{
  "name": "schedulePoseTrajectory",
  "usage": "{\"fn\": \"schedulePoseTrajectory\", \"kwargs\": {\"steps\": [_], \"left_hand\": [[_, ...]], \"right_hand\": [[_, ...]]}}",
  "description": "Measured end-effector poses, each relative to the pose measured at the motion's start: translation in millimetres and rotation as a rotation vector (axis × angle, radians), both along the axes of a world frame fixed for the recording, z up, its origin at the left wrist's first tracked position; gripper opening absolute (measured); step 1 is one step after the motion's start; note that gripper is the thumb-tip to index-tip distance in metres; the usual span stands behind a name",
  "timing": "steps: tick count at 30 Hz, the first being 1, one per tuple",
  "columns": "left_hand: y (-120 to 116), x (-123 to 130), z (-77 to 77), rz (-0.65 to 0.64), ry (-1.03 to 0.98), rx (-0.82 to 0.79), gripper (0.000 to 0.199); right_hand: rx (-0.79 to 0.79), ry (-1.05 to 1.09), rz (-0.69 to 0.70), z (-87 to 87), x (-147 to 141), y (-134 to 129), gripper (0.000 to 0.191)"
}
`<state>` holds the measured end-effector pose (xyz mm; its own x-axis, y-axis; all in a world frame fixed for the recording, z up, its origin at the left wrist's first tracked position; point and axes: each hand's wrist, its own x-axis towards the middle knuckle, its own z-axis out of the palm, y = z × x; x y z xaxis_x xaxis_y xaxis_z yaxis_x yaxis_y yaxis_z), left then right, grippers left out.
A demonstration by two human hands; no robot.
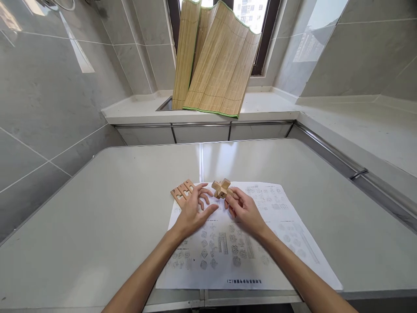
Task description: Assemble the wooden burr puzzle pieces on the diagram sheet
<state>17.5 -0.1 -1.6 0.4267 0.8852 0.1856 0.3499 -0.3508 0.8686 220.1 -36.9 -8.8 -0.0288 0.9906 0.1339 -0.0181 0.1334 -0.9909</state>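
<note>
A small wooden burr puzzle (221, 188) of interlocking bars forms a cross shape above the printed sheet. My right hand (243, 208) pinches it by its right end, and a dark mark shows on one bar. Just left of it, my left hand (195, 209) has its fingers apart and curved, with nothing in them. Flat wooden pieces (180, 192) with cut-outs and dark numbers lie side by side beyond the left hand, partly hidden by its fingers. Under both hands spreads a large paper sheet (224, 271) printed with puzzle diagrams.
The white table (81, 217) has a seam down its middle. Behind it runs a metal rail (202, 125) below a white ledge (137, 114). A folded bamboo mat (221, 65) leans against the window. Grey tiled walls (65, 95) stand at both sides.
</note>
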Motion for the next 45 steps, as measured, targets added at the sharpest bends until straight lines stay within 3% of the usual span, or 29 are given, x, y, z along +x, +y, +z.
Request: {"fn": "schedulePoseTrajectory", "kwargs": {"steps": [2, 5, 10, 13, 17, 22, 26, 34, 45], "left_hand": [[-1, 0, -0.7, -0.061, -0.021, -0.04, 0.063], [-3, 1, 0.1, -0.131, -0.037, -0.073, 0.049], [-5, 4, 6.0, -0.049, -0.04, -0.093, 0.037], [-4, 3, 10.3, -0.053, -0.118, -0.142, 0.038], [-3, 1, 15.0, -0.156, -0.209, -0.265, 0.043], [-1, 0, 15.6, -0.218, -0.286, -0.262, 0.054], [0, 1, 11.5, -0.139, -0.258, -0.192, 0.059], [-1, 5, 9.0, -0.059, -0.264, -0.172, 0.065], [0, 5, 13.6, -0.004, -0.173, -0.109, 0.061]], "right_hand": [[-0.012, 0.041, 0.073, 0.3, -4, -3, 0.034], [-0.019, 0.069, 0.119, 0.5, -11, -7, 0.032], [-0.049, 0.043, 0.177, -1.0, -18, -9, 0.034], [-0.118, 0.045, 0.323, -0.9, -15, -7, 0.041], [-0.199, 0.095, 0.483, 3.7, -11, -7, 0.044], [-0.211, 0.174, 0.375, 10.0, -15, -7, 0.042], [-0.18, 0.207, 0.232, 6.3, -18, -5, 0.04], [-0.106, 0.067, 0.102, -3.6, -16, -4, 0.033], [-0.085, 0.075, 0.128, -0.8, -14, -4, 0.029]]}}
